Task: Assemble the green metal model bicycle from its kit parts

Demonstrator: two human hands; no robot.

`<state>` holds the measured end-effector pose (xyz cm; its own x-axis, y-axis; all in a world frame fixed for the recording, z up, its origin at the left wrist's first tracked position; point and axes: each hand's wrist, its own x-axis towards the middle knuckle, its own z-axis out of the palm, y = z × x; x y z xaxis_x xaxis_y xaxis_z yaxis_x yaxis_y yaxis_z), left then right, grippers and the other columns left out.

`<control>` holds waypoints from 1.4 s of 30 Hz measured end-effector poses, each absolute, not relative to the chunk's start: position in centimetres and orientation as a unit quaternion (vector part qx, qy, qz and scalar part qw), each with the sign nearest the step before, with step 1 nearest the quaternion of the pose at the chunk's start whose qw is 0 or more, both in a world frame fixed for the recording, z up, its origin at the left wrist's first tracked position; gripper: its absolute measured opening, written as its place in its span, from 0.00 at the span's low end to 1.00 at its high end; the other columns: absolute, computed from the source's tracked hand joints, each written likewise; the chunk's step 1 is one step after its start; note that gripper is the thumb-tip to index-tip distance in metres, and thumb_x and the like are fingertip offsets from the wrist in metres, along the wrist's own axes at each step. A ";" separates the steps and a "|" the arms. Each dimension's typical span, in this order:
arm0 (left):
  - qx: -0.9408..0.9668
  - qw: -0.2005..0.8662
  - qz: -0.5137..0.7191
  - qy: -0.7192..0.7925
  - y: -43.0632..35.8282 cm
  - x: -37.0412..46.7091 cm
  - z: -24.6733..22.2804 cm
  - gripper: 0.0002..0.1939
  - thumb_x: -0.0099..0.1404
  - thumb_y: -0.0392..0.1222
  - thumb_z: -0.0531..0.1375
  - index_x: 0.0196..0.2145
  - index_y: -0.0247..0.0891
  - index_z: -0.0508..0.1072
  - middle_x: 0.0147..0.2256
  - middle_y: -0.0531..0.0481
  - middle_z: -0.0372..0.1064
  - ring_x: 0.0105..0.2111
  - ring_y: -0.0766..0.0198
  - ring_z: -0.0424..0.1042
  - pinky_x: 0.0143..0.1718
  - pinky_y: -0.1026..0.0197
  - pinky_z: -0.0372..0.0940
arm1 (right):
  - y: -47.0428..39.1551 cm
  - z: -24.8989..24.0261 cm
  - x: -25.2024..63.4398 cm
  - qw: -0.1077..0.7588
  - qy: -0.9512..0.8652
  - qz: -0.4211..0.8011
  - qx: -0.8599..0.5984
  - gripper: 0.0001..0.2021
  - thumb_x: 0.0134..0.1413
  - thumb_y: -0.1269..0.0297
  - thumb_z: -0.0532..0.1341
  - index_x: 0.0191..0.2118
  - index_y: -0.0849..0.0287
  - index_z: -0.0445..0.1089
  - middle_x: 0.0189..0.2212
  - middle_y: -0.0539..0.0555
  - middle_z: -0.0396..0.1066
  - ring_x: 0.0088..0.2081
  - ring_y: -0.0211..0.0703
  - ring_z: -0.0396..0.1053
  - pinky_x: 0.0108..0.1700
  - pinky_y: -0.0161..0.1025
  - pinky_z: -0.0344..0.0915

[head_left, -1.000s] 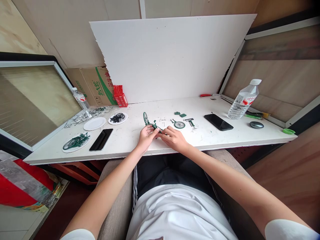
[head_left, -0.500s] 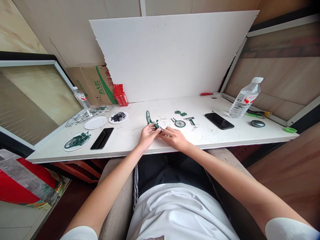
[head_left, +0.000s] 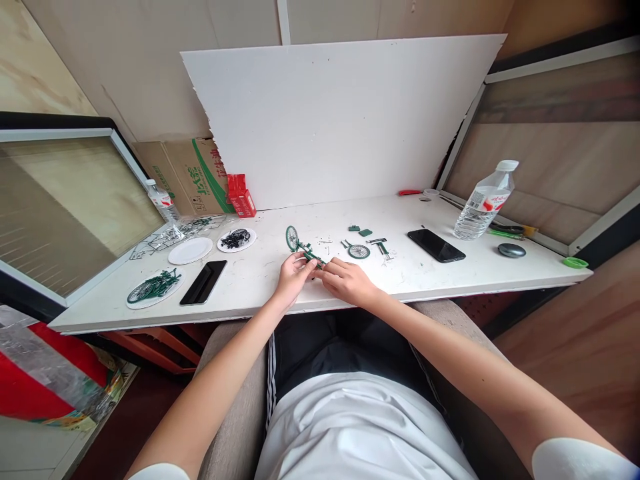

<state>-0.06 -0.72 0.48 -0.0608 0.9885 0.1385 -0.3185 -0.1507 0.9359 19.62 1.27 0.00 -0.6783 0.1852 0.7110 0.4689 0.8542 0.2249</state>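
A small green model bicycle frame with one spoked wheel [head_left: 292, 238] is held over the white table near its front edge. My left hand [head_left: 295, 273] is closed on it from the left, the wheel standing up beyond the fingers. At the frame's right end, the fingers of my right hand [head_left: 345, 279] are pinched together; any small part between them is hidden. To the right on the table lie a green piece with a wheel [head_left: 359, 251], a green bracket-like part [head_left: 381, 248] and two small green blocks [head_left: 365, 233].
At left are plates of green parts [head_left: 154, 287] and black parts [head_left: 236, 239], a bare plate [head_left: 190, 251] and a phone [head_left: 203, 282]. At right are a black phone [head_left: 436, 245], a water bottle [head_left: 483, 203] and a grey oval object [head_left: 511, 250].
The view has shifted slightly. The wheel end of the model has tipped a little left, and more of its green frame shows between my hands.
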 end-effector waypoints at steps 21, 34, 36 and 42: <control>0.421 0.542 0.631 0.361 -0.4 -0.1 0.1 0.32 0.55 0.50 0.79 0.49 0.37 0.69 0.41 0.45 0.79 0.43 0.53 0.83 0.52 0.45 0.76 | 5.5 3.7 25.3 0.061 -0.798 -0.084 -0.593 0.14 0.76 0.65 0.53 0.55 0.64 0.72 0.40 0.65 0.80 0.43 0.56 0.79 0.39 0.41 0.63; 0.420 0.566 0.622 0.341 -0.3 0.0 0.5 0.30 0.56 0.47 0.78 0.49 0.38 0.70 0.46 0.45 0.79 0.46 0.53 0.82 0.55 0.46 0.74 | 5.7 2.9 24.5 0.355 -0.811 -0.121 -0.450 0.12 0.71 0.71 0.56 0.51 0.57 0.75 0.41 0.58 0.81 0.41 0.49 0.77 0.34 0.39 0.60; 0.410 0.565 0.632 0.336 -0.3 0.1 0.6 0.29 0.56 0.46 0.78 0.49 0.38 0.70 0.44 0.45 0.78 0.46 0.54 0.82 0.57 0.45 0.73 | 5.5 2.9 24.0 0.422 -0.811 -0.130 -0.384 0.10 0.71 0.71 0.56 0.50 0.57 0.75 0.39 0.57 0.80 0.39 0.48 0.76 0.36 0.40 0.65; 0.394 0.530 0.662 0.355 0.1 0.4 0.8 0.28 0.57 0.46 0.78 0.50 0.39 0.71 0.45 0.46 0.79 0.47 0.56 0.80 0.58 0.46 0.73 | 4.4 2.3 22.1 0.471 -0.842 -0.156 -0.214 0.11 0.68 0.74 0.58 0.50 0.56 0.73 0.39 0.57 0.79 0.39 0.46 0.76 0.37 0.41 0.70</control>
